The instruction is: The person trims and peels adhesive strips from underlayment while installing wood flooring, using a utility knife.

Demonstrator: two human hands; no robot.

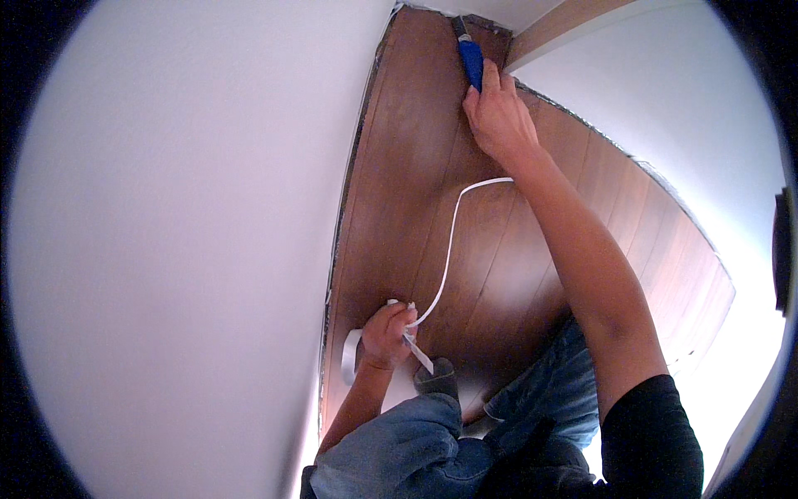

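My right hand [503,116] is closed around a blue-handled tool [471,62] with a metal collar and a narrow dark end. That end reaches the far corner where the brown wood-plank floor [407,125] meets the walls. Low in the view, my left hand [387,334] is closed on a thin white cable [450,241]. The cable curves across the planks until my right forearm hides it. A short white strip [422,356] sticks out of the left fist. Beside that wrist is a white rounded object [352,358], partly hidden.
A white wall [183,233] rises along the left, with a rough dark gap at its foot. Another white wall [715,125] bounds the right, under a wooden edge [565,25]. My jeans-clad knees [391,449] and dark sock [438,378] are close to the left hand.
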